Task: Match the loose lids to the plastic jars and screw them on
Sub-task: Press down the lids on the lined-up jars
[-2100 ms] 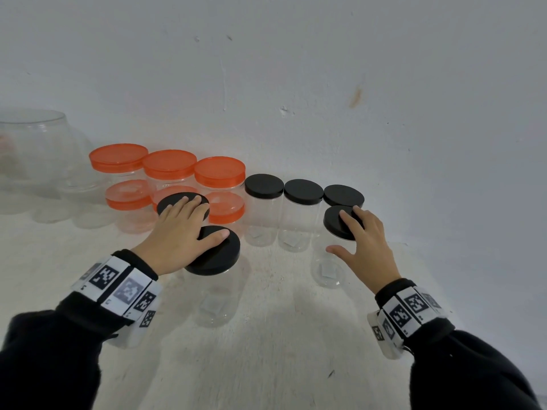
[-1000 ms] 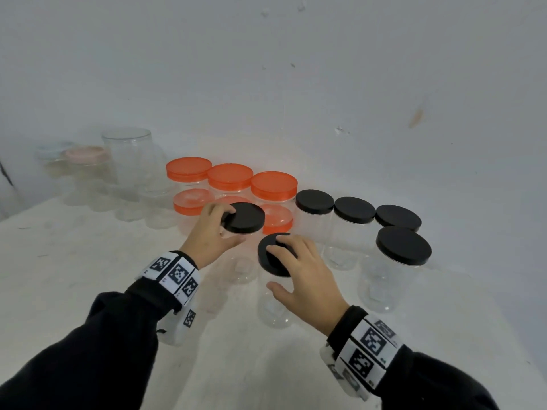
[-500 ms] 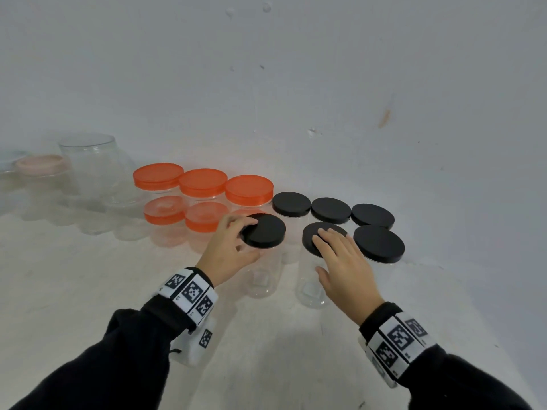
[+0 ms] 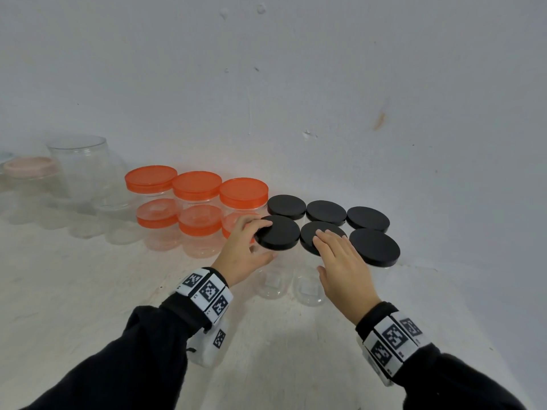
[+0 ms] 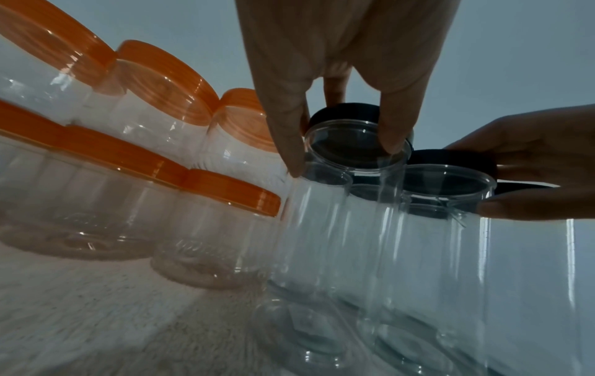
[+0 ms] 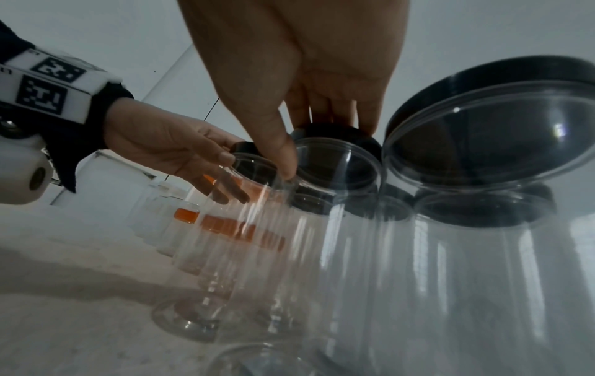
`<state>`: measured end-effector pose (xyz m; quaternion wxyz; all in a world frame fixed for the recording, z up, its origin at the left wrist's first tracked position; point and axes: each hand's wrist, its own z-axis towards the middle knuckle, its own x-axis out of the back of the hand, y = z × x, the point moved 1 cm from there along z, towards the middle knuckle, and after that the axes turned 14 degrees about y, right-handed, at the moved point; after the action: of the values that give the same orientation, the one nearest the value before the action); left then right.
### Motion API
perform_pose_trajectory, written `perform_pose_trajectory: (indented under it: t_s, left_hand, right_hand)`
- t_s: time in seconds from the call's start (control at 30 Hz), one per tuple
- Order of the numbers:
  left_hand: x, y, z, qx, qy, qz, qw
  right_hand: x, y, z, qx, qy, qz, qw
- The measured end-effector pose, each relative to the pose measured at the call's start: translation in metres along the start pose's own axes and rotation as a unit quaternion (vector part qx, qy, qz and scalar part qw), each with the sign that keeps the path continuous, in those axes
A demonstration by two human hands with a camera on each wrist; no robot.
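Note:
Six clear jars with black lids stand in two rows of three by the wall. My left hand (image 4: 260, 241) grips the front left jar's black lid (image 4: 281, 233), fingers on its far left edge and thumb under the near rim; the left wrist view shows my left hand (image 5: 341, 152) round that lid (image 5: 346, 113). My right hand (image 4: 322, 250) holds the front middle lid (image 4: 310, 235), fingers laid across the top and thumb down the jar's side. The right wrist view shows my right hand (image 6: 325, 150) on that lid (image 6: 335, 134). The front right lid (image 4: 374, 247) stands untouched.
Orange-lidded jars (image 4: 196, 184) stand in two rows just left of the black ones, touching them. Further left are clear lidless jars (image 4: 78, 164) and a pink-lidded one (image 4: 29, 167). The white wall (image 4: 325, 99) rises close behind. Bare white tabletop (image 4: 88, 291) lies in front.
Both hands slid their black-lidded jars back toward the wall; they now stand in a front row beside the third jar. The left jar has come close to the orange ones.

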<state>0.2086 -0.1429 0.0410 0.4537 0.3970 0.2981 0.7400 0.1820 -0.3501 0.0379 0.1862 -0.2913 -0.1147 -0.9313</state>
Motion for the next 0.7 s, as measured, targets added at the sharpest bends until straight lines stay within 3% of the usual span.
perform_pose_trajectory:
  t_s: [0.37,0.53,0.7]
  left_hand:
    - [-0.004,0.001,0.002,0.001,-0.011,0.017,1.000]
    - [-0.006,-0.002,0.001,0.011,-0.026,0.043,0.999]
    - [-0.012,-0.007,-0.003,0.025,-0.026,0.033,0.999]
  right_hand:
    - [0.010,0.009,0.001,-0.018,-0.023,0.017,0.999]
    - [0.033,0.032,-0.010,-0.166,-0.022,0.012,0.986]
    - [0.043,0.048,-0.027,-0.321,-0.072,0.062,0.942]
